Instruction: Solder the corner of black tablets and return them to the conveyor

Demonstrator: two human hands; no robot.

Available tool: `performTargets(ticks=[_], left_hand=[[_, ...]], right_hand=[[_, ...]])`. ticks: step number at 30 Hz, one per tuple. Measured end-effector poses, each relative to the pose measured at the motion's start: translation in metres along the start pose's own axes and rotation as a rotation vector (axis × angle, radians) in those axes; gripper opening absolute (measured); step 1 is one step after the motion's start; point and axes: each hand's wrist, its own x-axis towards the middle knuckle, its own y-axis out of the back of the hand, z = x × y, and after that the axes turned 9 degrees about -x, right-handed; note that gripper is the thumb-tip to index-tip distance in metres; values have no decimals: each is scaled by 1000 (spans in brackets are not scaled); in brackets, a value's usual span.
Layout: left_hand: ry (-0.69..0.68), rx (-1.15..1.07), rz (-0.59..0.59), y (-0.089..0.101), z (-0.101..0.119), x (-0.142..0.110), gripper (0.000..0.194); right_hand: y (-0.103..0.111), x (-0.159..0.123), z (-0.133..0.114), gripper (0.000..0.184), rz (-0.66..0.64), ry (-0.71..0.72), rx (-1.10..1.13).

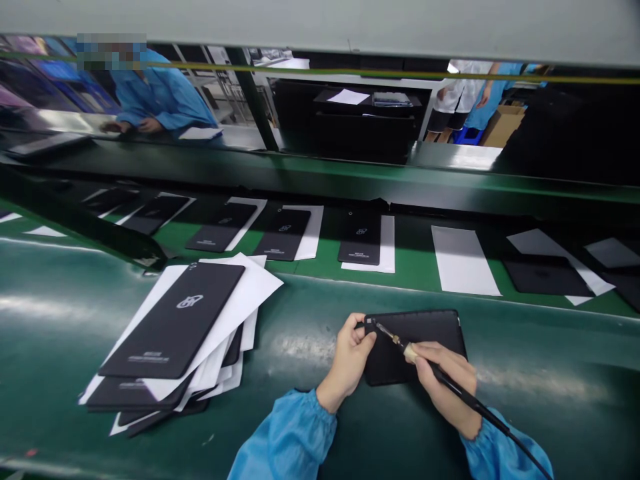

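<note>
A black tablet back cover (395, 363) lies on the green bench with its inner side up. My left hand (349, 357) pinches the cover's upper left corner between thumb and fingers, beside a small pale part there. In my right hand (447, 383) is a soldering iron (409, 350), held like a pen, its cable trailing to the lower right. The iron's tip points at that corner, close to my left thumb; whether it touches cannot be made out. To the left, a pile of black tablet covers (173, 323) is layered with white sheets (250, 293).
Behind the bench runs a green conveyor belt (320, 270) carrying several black covers (361, 237) and white sheets (465, 260). A dark green post (100, 223) slants across the left. Beyond sits a person in blue (165, 93); others stand at the right.
</note>
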Motion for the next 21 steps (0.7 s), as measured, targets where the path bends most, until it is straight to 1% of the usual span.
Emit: performTargets(ticks=[4, 10, 17, 19, 21], left_hand=[[2, 2, 12, 0, 0, 0, 38], [-5, 25, 8, 1, 0, 0, 37], [-11, 9, 13, 1, -1, 0, 36], [-15, 5, 19, 1, -1, 0, 36], [-16, 2, 27, 0, 0, 0, 35]], right_hand=[[-2, -1, 1, 19, -28, 6, 22], [-4, -4, 1, 21, -36, 28, 16], [-12, -11, 2, 22, -17, 56, -7], [-10, -13, 2, 23, -26, 79, -2], [-4, -15, 3, 25, -9, 88, -2]])
